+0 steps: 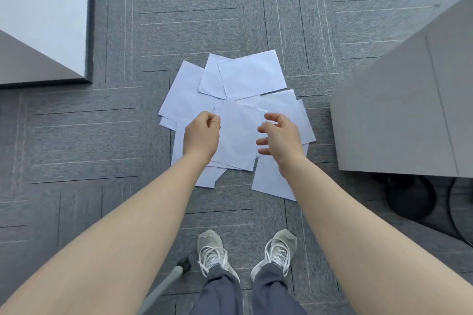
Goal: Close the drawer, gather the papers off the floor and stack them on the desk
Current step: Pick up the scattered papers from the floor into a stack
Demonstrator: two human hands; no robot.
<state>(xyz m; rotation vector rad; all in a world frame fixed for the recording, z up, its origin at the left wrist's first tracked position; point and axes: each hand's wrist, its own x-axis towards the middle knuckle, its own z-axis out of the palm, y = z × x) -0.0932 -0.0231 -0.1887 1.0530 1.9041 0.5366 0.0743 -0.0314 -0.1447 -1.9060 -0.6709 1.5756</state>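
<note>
Several white sheets of paper (245,77) lie overlapping on the grey carpet in front of my feet. My left hand (201,135) is curled, thumb and forefinger pinched at the left edge of the topmost middle sheet (238,135). My right hand (280,137) hovers at that sheet's right edge with its fingers spread and nothing in it. The sheet's upper right corner curls up slightly. A grey desk or cabinet block (399,115) stands to the right of the pile. No open drawer shows.
A grey desk corner (30,66) with a white panel (43,7) behind it sits at the left. Black cables (412,199) lie under the right block. A grey chair leg (169,281) stands by my left shoe (211,250).
</note>
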